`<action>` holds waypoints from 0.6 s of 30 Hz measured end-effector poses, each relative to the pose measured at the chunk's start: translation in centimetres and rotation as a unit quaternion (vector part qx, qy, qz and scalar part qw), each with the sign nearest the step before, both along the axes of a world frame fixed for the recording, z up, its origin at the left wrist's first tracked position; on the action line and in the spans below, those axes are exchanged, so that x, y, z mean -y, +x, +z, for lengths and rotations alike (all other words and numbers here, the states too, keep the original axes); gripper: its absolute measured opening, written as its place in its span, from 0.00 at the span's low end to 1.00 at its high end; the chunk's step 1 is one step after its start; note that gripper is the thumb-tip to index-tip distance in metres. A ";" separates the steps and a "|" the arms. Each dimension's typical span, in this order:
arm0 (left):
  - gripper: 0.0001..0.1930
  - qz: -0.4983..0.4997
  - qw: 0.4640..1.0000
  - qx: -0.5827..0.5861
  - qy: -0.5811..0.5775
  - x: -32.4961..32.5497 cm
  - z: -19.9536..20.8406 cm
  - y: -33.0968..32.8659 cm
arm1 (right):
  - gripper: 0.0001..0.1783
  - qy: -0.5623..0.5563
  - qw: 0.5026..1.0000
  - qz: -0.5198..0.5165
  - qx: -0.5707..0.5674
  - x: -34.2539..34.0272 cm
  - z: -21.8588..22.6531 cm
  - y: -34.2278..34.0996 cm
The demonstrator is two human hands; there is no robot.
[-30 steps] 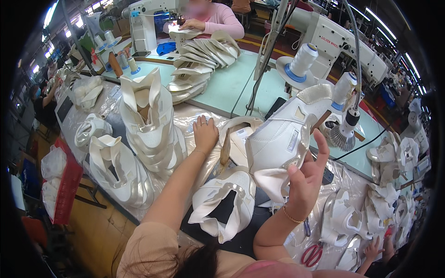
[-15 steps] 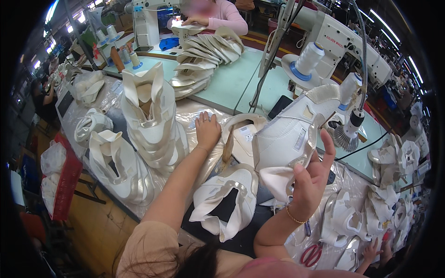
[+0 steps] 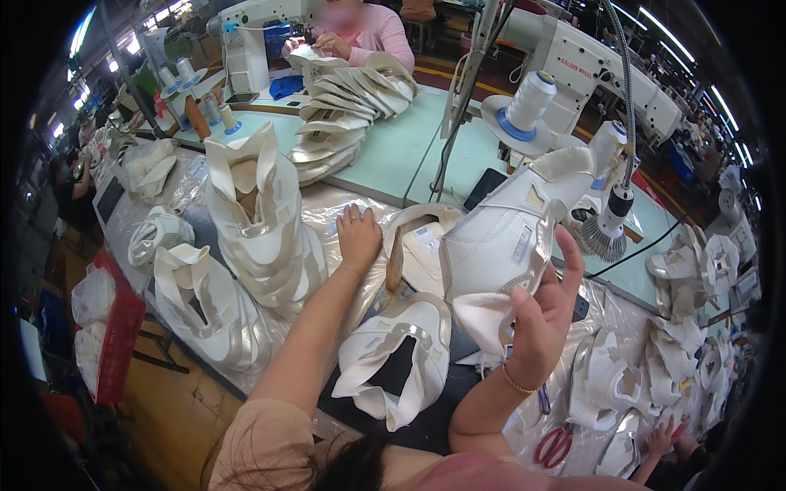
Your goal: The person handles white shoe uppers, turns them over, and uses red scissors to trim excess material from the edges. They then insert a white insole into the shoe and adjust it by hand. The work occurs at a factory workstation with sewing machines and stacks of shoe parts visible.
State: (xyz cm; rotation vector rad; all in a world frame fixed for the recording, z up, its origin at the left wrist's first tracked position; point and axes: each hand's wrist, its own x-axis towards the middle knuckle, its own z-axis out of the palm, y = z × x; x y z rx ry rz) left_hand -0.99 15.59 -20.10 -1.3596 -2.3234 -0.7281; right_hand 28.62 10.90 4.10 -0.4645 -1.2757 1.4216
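My left hand point(image 3: 359, 237) lies flat on the plastic-covered table, fingers stretched out and holding nothing. A white shoe upper point(image 3: 497, 237) with pale gold trim is raised in my right hand point(image 3: 542, 327). The thumb presses its near side, while the index finger points up beside it. Just below, another shoe upper point(image 3: 397, 360) rests on a dark surface, its opening facing up. Between my hands lies a cream shoe piece point(image 3: 427, 239) with a small label. Beside that stands a narrow brown object point(image 3: 395, 266) whose kind I cannot make out.
Stacked uppers point(image 3: 266, 217) rise left of my left hand, with a lower stack point(image 3: 201, 299) nearer. Red scissors point(image 3: 554, 448) lie at the lower right. A lamp point(image 3: 607, 229) hangs beyond my right hand, near a thread cone point(image 3: 528, 102). Across the table, a co-worker sits sewing.
The view has shifted slightly. My left hand stays flat, and the upper in my right hand has tilted a little. Both hands of the co-worker now show at the sewing machine.
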 end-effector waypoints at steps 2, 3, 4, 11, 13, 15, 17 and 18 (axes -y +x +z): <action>0.15 -0.003 1.000 -0.003 0.009 0.1 -0.1 0.0 | 0.44 0.005 1.000 -0.004 -0.002 0.1 0.0 0.0; 0.15 -0.003 1.000 -0.002 0.007 0.0 -0.2 0.0 | 0.44 0.003 1.000 -0.001 -0.003 0.1 0.0 -0.1; 0.14 -0.002 1.000 -0.002 0.004 0.1 -0.2 0.0 | 0.43 0.001 1.000 0.002 -0.004 0.2 0.1 -0.1; 0.14 0.005 1.000 -0.011 0.010 -0.2 -0.4 -0.2 | 0.42 -0.004 1.000 0.001 0.007 0.3 0.4 -0.2; 0.14 0.004 1.000 -0.017 0.009 -0.1 -0.5 -0.1 | 0.42 -0.006 1.000 -0.003 0.009 0.2 0.4 0.0; 0.14 0.003 1.000 -0.026 0.003 0.0 -0.5 -0.1 | 0.42 -0.007 1.000 -0.010 0.011 0.2 0.4 0.1; 0.14 0.001 1.000 -0.016 -0.012 0.1 -0.5 -0.1 | 0.42 -0.007 1.000 -0.005 0.011 0.3 0.4 0.2; 0.14 0.000 1.000 -0.016 -0.014 -0.1 -0.4 -0.2 | 0.42 -0.005 1.000 -0.005 0.006 0.3 0.4 0.3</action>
